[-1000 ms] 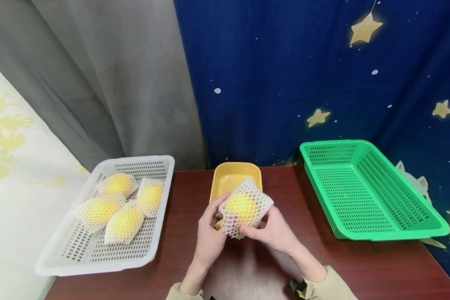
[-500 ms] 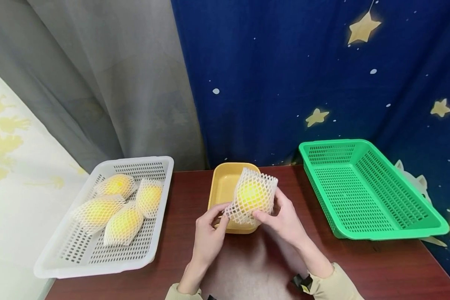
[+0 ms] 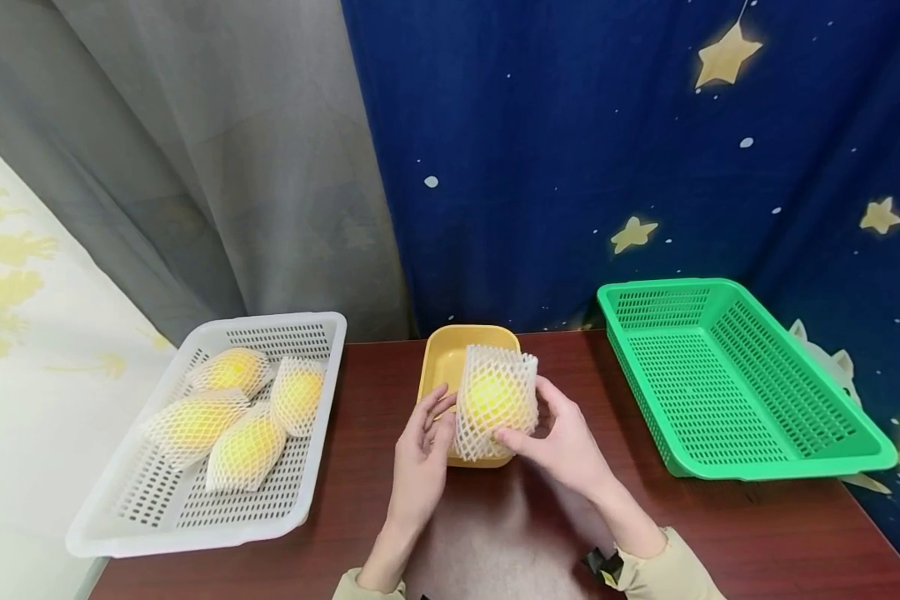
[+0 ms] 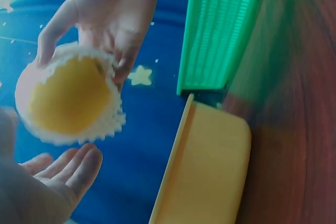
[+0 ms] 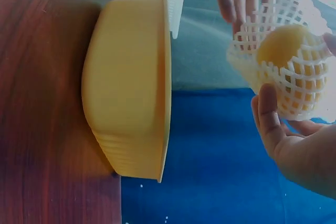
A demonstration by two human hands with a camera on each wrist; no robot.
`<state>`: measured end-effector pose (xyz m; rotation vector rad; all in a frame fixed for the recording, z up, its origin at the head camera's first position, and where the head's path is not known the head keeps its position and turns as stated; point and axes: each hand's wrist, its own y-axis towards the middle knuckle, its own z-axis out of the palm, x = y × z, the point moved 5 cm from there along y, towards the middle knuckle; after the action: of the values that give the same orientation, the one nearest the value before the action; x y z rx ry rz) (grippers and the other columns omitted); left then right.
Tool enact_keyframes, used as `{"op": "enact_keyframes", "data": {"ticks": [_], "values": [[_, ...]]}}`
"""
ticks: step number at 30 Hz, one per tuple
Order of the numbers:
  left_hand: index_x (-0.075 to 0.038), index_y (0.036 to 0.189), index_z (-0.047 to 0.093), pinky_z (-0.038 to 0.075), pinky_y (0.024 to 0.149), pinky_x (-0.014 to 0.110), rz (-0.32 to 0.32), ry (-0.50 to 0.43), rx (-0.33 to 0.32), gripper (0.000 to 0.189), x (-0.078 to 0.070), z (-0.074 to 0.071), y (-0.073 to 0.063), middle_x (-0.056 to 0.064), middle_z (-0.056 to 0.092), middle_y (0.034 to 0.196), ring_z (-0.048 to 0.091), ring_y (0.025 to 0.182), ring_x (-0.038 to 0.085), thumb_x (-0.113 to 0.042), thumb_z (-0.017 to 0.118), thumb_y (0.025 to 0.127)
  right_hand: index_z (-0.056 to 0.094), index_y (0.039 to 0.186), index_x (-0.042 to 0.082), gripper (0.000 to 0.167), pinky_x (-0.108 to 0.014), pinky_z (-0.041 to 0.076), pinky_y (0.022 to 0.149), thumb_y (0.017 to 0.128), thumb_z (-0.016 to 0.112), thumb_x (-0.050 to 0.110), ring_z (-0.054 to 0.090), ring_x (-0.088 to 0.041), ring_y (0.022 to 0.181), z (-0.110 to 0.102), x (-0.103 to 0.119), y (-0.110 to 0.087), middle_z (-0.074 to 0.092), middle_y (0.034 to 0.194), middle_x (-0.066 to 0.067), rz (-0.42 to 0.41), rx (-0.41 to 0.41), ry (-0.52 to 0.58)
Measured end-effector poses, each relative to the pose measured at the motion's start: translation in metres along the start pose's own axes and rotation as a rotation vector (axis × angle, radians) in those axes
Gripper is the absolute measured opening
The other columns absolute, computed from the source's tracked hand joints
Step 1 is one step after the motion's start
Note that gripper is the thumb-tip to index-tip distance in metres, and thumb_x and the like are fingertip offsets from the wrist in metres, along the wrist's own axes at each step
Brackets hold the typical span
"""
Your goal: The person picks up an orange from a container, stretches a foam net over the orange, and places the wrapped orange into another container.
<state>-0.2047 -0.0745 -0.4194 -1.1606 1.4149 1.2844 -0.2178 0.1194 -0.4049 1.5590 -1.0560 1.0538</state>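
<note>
A yellow mango point(image 3: 491, 400) in a white foam net sleeve point(image 3: 521, 371) is held up in front of the yellow bin. My right hand point(image 3: 570, 442) grips it from the right, thumb across the front of the net. The left hand point(image 3: 422, 467) is close by the net's left side, fingers loosely bent. In the left wrist view, that left hand point(image 4: 58, 184) stands apart from the mango point(image 4: 71, 98), whose end shows bare through the sleeve's opening. From the right wrist, the mango point(image 5: 281, 45) also appears partly uncovered, with the right hand point(image 5: 299, 142) around it.
The small yellow bin point(image 3: 441, 362) stands at the table's back middle, partly behind the mango. On the left, a white basket point(image 3: 311, 492) holds several netted mangoes point(image 3: 247, 446). A green basket point(image 3: 708, 400) is at the right. Curtains point(image 3: 495, 167) hang behind the table point(image 3: 360, 442).
The mango rose away from me and rightward, then shifted slightly back left. Half a second ago the left fingers pinched the net's lower left edge; now they are off it. The right hand keeps its grip.
</note>
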Motion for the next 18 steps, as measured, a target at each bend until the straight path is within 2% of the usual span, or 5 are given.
{"op": "enact_keyframes", "data": {"ticks": [3,5,11,15,18], "values": [[-0.005,0.157,0.043,0.053,0.1,0.012,-0.052,-0.028,0.051,0.06,0.003,0.006,-0.001,0.02,0.061,0.15,0.064,0.134,0.027,-0.019,0.066,0.104,0.054,0.144,0.005,0.069,-0.03,0.065,0.079,0.084,0.087,0.011,0.073,-0.006,0.091,0.006,0.0,-0.002,0.071,0.119,-0.02,0.011,0.007,-0.041],[-0.003,0.157,0.041,0.054,0.098,0.013,-0.08,-0.064,0.073,0.064,0.005,0.008,0.0,0.022,0.059,0.151,0.064,0.132,0.023,-0.019,0.069,0.102,0.054,0.147,0.006,0.073,-0.03,0.065,0.081,0.083,0.089,0.012,0.073,-0.008,0.093,0.007,0.0,-0.002,0.072,0.122,-0.019,0.024,-0.013,-0.073],[-0.001,0.154,0.045,0.057,0.094,0.015,-0.135,-0.177,0.013,0.059,0.011,0.006,0.003,0.022,0.059,0.151,0.066,0.117,0.0,-0.018,0.069,0.103,0.051,0.154,0.008,0.08,-0.031,0.064,0.086,0.084,0.089,0.015,0.075,-0.02,0.103,0.008,-0.001,-0.002,0.069,0.132,-0.019,0.032,-0.02,-0.104],[0.0,0.152,0.049,0.057,0.093,0.015,-0.14,-0.21,-0.011,0.058,0.011,0.003,0.004,0.023,0.061,0.148,0.067,0.114,-0.001,-0.018,0.07,0.102,0.052,0.153,0.005,0.08,-0.029,0.065,0.081,0.083,0.09,0.014,0.078,-0.02,0.097,0.009,-0.001,-0.002,0.071,0.128,-0.021,-0.01,-0.004,-0.116],[-0.002,0.154,0.047,0.057,0.093,0.015,-0.14,-0.209,0.0,0.061,0.012,0.001,0.003,0.022,0.059,0.15,0.067,0.116,0.001,-0.016,0.072,0.1,0.055,0.151,0.004,0.078,-0.028,0.065,0.078,0.081,0.091,0.011,0.078,-0.017,0.092,0.009,0.0,-0.002,0.074,0.123,-0.02,-0.056,-0.016,-0.14]]}}
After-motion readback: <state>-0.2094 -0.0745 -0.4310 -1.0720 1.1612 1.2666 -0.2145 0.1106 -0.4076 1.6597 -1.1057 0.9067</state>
